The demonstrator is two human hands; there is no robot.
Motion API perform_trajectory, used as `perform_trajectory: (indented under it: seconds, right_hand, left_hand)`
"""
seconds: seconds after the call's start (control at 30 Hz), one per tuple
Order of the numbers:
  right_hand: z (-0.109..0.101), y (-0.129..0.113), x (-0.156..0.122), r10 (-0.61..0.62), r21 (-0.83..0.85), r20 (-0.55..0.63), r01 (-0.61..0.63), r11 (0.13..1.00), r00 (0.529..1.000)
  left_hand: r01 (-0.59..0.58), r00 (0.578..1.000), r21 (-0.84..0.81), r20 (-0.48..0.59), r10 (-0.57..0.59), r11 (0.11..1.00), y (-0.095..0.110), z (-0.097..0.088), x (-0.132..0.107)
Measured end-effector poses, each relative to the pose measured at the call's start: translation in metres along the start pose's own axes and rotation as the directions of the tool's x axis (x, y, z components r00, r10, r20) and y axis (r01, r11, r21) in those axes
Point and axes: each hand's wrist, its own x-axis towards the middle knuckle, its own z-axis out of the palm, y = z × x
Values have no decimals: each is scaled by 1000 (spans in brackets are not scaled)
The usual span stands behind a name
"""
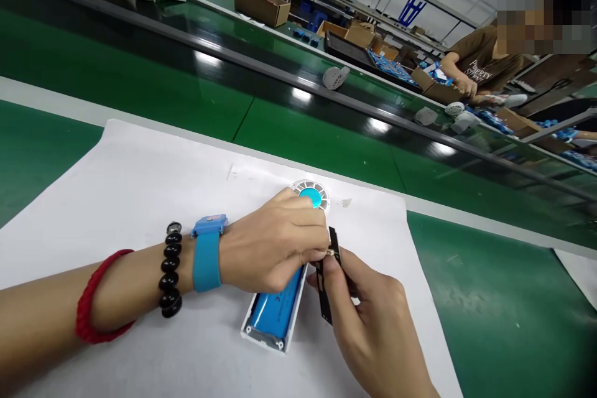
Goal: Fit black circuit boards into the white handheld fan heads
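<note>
My right hand point(373, 305) is closed around a narrow black circuit board point(325, 298), holding it upright between thumb and fingers. The fingertips of my left hand point(280, 239) are pinched at the board's edge, on a small pale connector point(330, 252); the wire, if any, is hidden. Beneath my left hand lies an open white fan housing point(264, 343), with a blue battery point(275, 314) in its handle. Its round fan head point(321, 189) with a turquoise centre shows beyond my knuckles. The housing's middle is covered by my left hand.
White paper point(153, 168) covers part of the green bench point(504, 286). Past it runs a dark conveyor belt point(261, 78) carrying white fan parts point(336, 77). A co-worker point(485, 56) sits across, near cardboard boxes point(261, 3) and blue parts.
</note>
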Motion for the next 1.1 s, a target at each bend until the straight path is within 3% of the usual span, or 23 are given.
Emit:
perform_trajectory:
  seconds: [0.2,0.43,0.63,0.83,1.0,1.1]
  right_hand:
    - [-4,1,2,170,311,107,-195,930,980]
    - [-6,-3,6,326,569,169,-362,738,930]
    - [-15,12,9,287,566,255,-383,730,923]
    - [-23,26,9,319,584,326,-455,672,890]
    - [-22,23,9,351,582,370,-509,634,861]
    - [-17,18,10,373,563,339,-504,655,864]
  left_hand:
    - [17,999,-123,44,-12,992,-2,-2,0]
    - [76,995,-208,85,-60,975,-3,-7,-2]
    - [112,991,-186,91,-96,976,-1,-10,-7]
    - [236,968,-129,119,-221,963,-7,-23,-23]
    - [186,982,-49,34,-184,981,-7,-23,-25]
    - [156,988,-40,12,-156,987,-3,-19,-20]
